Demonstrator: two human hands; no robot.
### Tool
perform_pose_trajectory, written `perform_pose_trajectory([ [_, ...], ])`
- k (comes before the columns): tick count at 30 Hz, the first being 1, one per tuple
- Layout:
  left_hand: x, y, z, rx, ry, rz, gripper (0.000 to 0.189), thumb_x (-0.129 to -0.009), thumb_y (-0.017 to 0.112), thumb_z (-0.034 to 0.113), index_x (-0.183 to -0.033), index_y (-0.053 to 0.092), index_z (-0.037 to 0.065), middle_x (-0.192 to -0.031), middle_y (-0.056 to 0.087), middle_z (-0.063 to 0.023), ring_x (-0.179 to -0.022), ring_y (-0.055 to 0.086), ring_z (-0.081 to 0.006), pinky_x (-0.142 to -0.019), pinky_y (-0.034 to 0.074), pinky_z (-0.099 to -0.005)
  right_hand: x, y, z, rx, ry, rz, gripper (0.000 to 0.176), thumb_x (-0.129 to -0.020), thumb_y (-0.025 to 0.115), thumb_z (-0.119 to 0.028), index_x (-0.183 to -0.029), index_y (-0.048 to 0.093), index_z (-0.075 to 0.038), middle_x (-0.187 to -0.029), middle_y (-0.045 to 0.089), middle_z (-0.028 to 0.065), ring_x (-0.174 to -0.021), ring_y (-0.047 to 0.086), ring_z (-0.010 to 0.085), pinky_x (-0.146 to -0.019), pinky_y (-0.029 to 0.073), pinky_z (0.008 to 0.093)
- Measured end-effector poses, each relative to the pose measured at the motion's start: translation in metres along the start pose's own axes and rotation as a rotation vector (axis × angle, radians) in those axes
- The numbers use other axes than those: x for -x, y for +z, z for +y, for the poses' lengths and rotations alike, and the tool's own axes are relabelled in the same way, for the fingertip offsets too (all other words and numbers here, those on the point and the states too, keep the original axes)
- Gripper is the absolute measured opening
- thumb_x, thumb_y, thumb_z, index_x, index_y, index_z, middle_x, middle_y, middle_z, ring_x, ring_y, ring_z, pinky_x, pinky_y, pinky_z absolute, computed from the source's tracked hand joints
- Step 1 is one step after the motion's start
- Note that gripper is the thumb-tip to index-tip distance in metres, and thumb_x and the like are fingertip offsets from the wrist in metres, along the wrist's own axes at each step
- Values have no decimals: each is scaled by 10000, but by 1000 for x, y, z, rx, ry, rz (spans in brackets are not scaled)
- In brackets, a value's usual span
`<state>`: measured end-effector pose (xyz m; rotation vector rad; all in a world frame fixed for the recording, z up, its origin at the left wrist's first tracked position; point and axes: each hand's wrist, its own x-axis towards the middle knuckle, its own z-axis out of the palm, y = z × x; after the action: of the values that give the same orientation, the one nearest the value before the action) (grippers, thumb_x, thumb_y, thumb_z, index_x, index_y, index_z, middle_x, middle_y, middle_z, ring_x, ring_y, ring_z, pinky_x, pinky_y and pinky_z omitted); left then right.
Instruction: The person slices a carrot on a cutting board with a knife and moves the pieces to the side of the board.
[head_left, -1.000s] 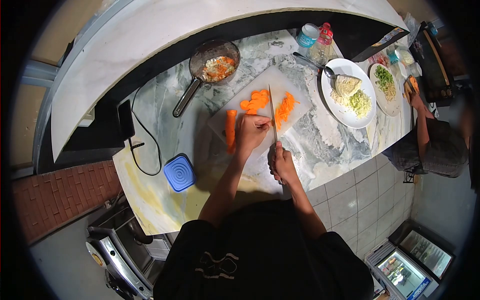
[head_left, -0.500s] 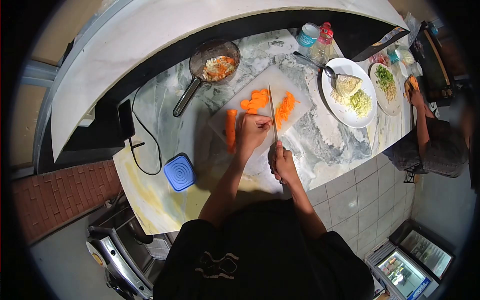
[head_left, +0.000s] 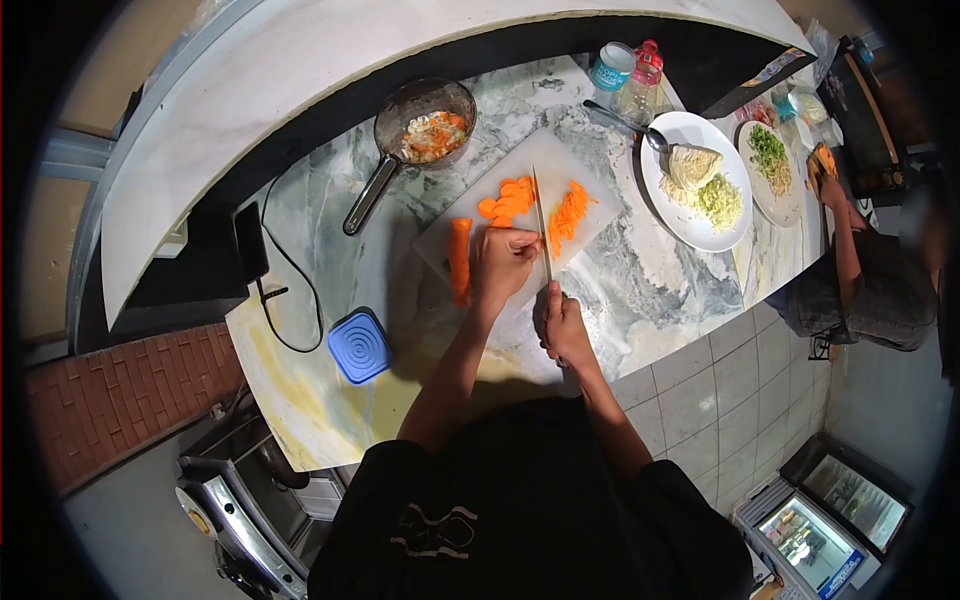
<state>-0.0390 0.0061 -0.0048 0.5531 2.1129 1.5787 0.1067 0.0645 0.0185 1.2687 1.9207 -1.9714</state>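
Observation:
My right hand point(head_left: 565, 328) is wrapped around the handle of a kitchen knife point(head_left: 541, 212), whose long blade points away from me over a white cutting board point(head_left: 565, 168). Beside the blade, my left hand point(head_left: 506, 264) has its fingers curled down on a carrot piece that they mostly hide. Round carrot slices point(head_left: 507, 203) lie just beyond that hand. Thin carrot strips point(head_left: 569, 214) are heaped on the right of the knife. A peeled length of carrot point(head_left: 460, 262) rests along the board's left side.
A pan point(head_left: 426, 122) with chopped food stands at the back left. On the right are a white plate point(head_left: 690, 232) of cabbage with a spoon point(head_left: 657, 140), and a smaller plate point(head_left: 783, 205). A blue container point(head_left: 359, 346) sits front left. A co-worker point(head_left: 850, 290) stands far right.
The knife and my right hand have shifted slightly toward me and left. My left hand keeps nearly the same place. The whole view has moved a little.

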Motion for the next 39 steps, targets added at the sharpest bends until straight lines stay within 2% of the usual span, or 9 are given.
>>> perform_pose_trajectory([
  [3, 0, 0, 0, -36, 10, 7, 148, -814, 726, 59, -946, 750, -3, -864, 748, -141, -761, 739, -173, -703, 566, -263, 0, 2, 1, 29, -32, 1, 693, -1046, 289, -541, -593, 415, -32, -448, 413, 41, -337, 454, 158, -336, 366, 333],
  [11, -2, -4, 8, -171, 21, -16, 136, -798, 720, 73, -919, 763, 25, -825, 741, -128, -737, 737, -174, -664, 548, -278, -1, 4, -8, -69, 61, -15, 640, -1043, 286, -546, -668, 429, -48, -492, 419, 12, -338, 398, 123, -303, 320, 292],
  [17, 0, -7, 17, -116, 29, 7, 133, -799, 708, 59, -912, 758, 12, -826, 740, -138, -720, 734, -187, -674, 551, -286, -1, 1, -13, -175, -7, -49, 644, -1022, 311, -598, -635, 383, -88, -447, 367, 6, -304, 328, 109, -273, 265, 286],
  [19, 1, -7, 22, -156, -5, -47, 179, -822, 680, 17, -983, 748, -22, -879, 753, -144, -806, 742, -181, -757, 575, -278, -4, 1, -7, -183, -5, -55, 644, -1021, 315, -600, -634, 384, -90, -447, 364, 4, -304, 329, 110, -274, 265, 285],
  [26, 3, 1, 12, -101, 42, 30, 147, -807, 691, 56, -931, 755, 12, -847, 743, -134, -740, 736, -196, -693, 555, -295, 6, 0, -6, -134, 52, -60, 662, -1030, 297, -582, -616, 417, -79, -480, 397, -11, -342, 371, 102, -314, 309, 276],
  [30, 2, 0, 10, -155, 17, 27, 144, -804, 695, 68, -926, 760, 27, -841, 744, -122, -733, 733, -195, -686, 548, -299, 2, 3, 1, -109, -1, -5, 658, -1021, 334, -593, -602, 384, -88, -441, 371, 11, -300, 351, 120, -280, 280, 289],
  [33, 0, 2, 4, -172, 35, 37, 144, -798, 702, 74, -924, 764, 39, -832, 742, -119, -728, 731, -199, -681, 542, -305, -3, -2, 5, -46, -22, 25, 667, -1024, 332, -588, -606, 401, -73, -441, 394, 23, -295, 371, 130, -286, 293, 296],
  [35, 0, 3, 1, -183, 53, 43, 144, -795, 707, 77, -922, 766, 46, -827, 741, -118, -726, 731, -202, -681, 539, -307, -2, -6, 3, 89, 10, -11, 750, -1020, 302, -604, -659, 501, 23, -496, 485, 98, -386, 525, 200, -379, 419, 352],
  [39, 2, 2, 6, -157, 53, 52, 135, -785, 719, 91, -905, 770, 59, -797, 735, -109, -702, 723, -218, -671, 532, -325, 7, -1, 4, 123, 19, 72, 768, -1024, 315, -590, -687, 541, 62, -519, 522, 138, -438, 574, 233, -440, 458, 385],
])
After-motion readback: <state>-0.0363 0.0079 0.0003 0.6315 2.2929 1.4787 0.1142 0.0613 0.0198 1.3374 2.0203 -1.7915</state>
